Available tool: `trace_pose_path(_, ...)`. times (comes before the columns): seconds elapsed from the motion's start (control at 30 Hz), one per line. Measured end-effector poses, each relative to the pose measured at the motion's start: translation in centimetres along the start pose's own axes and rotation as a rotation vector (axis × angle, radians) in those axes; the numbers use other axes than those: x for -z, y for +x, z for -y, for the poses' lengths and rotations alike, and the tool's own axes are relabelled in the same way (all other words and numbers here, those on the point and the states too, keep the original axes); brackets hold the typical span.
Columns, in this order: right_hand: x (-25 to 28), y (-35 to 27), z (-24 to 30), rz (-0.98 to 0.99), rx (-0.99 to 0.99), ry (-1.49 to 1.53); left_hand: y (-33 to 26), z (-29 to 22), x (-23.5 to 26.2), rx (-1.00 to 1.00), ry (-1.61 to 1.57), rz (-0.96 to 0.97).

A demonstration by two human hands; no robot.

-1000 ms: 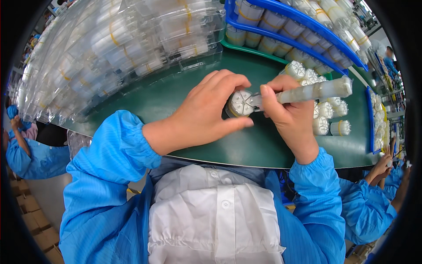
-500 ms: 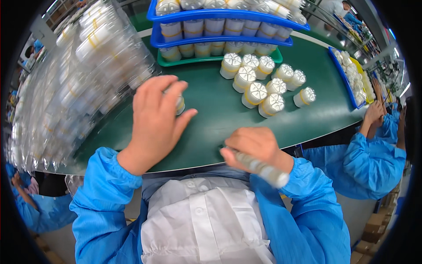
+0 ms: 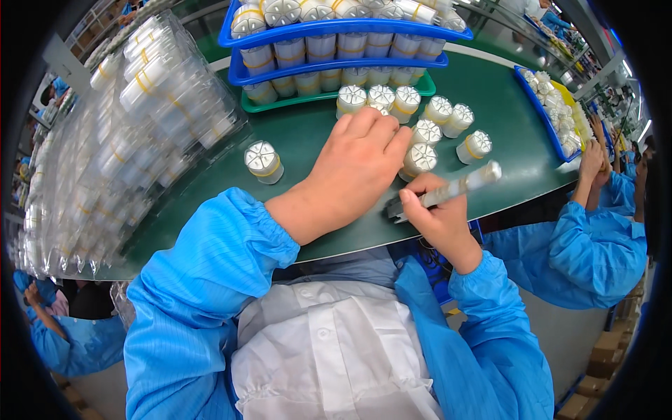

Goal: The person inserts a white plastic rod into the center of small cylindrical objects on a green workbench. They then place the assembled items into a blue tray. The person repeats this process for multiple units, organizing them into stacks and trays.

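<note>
My left hand (image 3: 360, 168) reaches over the near left of a group of white cylinders, its fingers curled down around one that they mostly hide. Each cylinder has a spoked top and a yellow band. My right hand (image 3: 442, 215) grips a slim stick-like tool (image 3: 462, 185) with a pale, wrapped-looking handle and a dark flat tip, pointing left. Just beyond that hand stands a white cylinder (image 3: 420, 161). Another cylinder (image 3: 264, 162) stands alone left of my left hand. One more cylinder (image 3: 474, 147) is apart at the group's right.
Stacked blue trays (image 3: 343, 52) and a green tray (image 3: 262, 105) filled with cylinders stand at the back of the green table (image 3: 210, 231). Clear plastic packs of cylinders (image 3: 140, 126) pile up at left. A blue tray of white parts (image 3: 549, 115) and a co-worker's sleeve (image 3: 595, 262) are at right.
My left hand has left the lone cylinder at left and moved right to the group. My right hand has moved slightly right and up, turning the tool so its handle end points up.
</note>
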State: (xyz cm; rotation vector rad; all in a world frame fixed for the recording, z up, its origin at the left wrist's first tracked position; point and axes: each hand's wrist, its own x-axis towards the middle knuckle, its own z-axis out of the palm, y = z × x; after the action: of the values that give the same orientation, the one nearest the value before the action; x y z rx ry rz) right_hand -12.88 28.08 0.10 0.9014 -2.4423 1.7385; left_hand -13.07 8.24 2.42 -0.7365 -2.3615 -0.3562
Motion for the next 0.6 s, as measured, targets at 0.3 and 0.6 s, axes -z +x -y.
trace_pose_path(0.3,-2.2,1.5,3.6,-0.067,0.32,-0.059,-6.2,0.9,7.8,0.355,-0.328,0.072)
trace_pose_path(0.6,-6.0,6.8,3.9,-0.013,0.28,0.025,-9.0,0.5,5.9,0.433,-0.518,-0.055)
